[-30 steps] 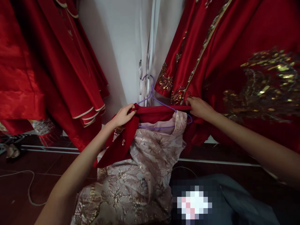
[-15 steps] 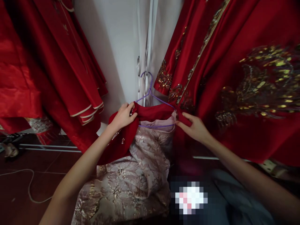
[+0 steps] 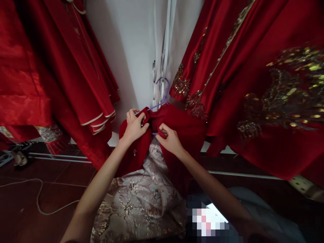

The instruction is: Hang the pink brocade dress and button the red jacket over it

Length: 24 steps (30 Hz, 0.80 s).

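A red jacket [image 3: 186,131] hangs on a purple hanger [image 3: 166,92], over a pale brocade dress [image 3: 149,192] with a shiny floral pattern. My left hand [image 3: 135,126] is closed on the jacket's left front edge near the collar. With bent fingers, my right hand [image 3: 170,138] grips the other front edge. The two edges are a short gap apart, and the dress shows between them. Small beaded ornaments sit on the left front panel. The hanger's hook is on a white strap with rings [image 3: 162,57].
Red garments [image 3: 93,84] hang at the left, some with pale trim. At the right hang red garments with gold sequins [image 3: 291,91]. A white cable [image 3: 42,195] lies on the tiled floor. Low metal rails [image 3: 243,174] run along the floor, and a lit, pixelated screen [image 3: 210,219] shows below.
My right hand has moved left, bringing the jacket's right front across the dress top. My left hand keeps its hold. The hanger has turned, and more of it is covered.
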Available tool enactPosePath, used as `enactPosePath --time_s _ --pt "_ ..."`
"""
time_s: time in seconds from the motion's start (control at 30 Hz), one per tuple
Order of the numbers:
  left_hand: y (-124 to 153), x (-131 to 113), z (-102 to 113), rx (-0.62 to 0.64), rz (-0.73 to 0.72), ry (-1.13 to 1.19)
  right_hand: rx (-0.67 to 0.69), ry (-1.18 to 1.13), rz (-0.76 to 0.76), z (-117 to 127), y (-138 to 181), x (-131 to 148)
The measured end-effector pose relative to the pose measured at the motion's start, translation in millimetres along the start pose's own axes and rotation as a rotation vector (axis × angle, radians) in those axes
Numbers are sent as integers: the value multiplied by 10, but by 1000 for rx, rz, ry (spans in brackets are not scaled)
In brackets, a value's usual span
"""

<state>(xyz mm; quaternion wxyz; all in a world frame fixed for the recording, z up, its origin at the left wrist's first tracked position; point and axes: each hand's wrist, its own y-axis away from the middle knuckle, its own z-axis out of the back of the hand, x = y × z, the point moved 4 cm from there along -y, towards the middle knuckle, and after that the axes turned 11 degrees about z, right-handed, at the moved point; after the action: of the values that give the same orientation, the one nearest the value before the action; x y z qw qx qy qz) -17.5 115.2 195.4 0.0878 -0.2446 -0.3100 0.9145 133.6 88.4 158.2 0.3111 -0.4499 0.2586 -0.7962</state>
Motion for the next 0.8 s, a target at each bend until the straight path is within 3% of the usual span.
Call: enactPosePath --time_s 0.07,0.2,0.33,0.43,0.6,0.67,0.8 --pt "132 46 6 -29 73 33 -2 31 -4 125 53 -35" --pt "371 272 -158 143 247 217 -42 -5 -11 327 112 -184" --pt "316 408 -260 153 332 332 -41 -98 -52 316 101 -309" --pt "170 211 -275 270 300 452 26 -146 -62 179 40 -319" --pt "246 -360 -94 521 -13 647 125 -348 -49 45 -5 -200" --pt "363 -393 -46 502 -32 623 120 -366 -63 80 21 -173" --pt "538 -221 -123 326 83 482 25 -362 -91 170 84 -193"
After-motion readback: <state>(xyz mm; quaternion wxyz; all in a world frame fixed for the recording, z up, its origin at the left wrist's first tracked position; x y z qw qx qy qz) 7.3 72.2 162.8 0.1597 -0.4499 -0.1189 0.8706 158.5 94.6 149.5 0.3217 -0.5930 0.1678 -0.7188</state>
